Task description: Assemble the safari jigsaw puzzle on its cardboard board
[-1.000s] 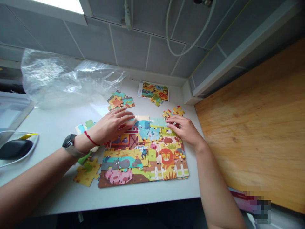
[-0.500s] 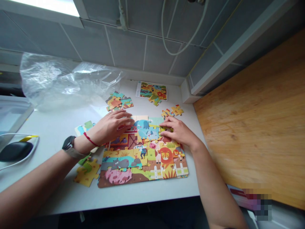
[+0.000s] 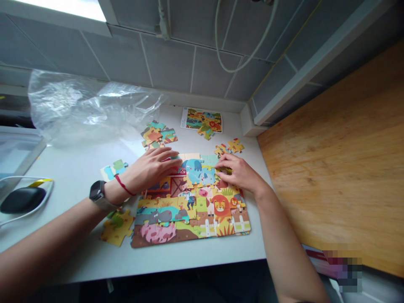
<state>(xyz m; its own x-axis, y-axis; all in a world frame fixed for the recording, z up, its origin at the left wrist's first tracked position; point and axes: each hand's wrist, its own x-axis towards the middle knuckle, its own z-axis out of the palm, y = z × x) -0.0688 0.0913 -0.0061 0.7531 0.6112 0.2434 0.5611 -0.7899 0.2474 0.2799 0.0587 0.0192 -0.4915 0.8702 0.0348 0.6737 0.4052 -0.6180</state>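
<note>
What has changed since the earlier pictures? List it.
The elephant pieces have slid slightly right, and the left hand has shifted right too. The right hand has moved left, its fingers now at the elephant pieces' right edge. The lion pieces, hippo pieces and plastic bag stayed put.

Grey tiled wall point(image 3: 170, 63) behind white desk point(image 3: 195, 254)

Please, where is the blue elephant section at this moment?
In the head view, the blue elephant section lies over the upper middle part of the farm puzzle, between the left hand and the right hand.
</note>
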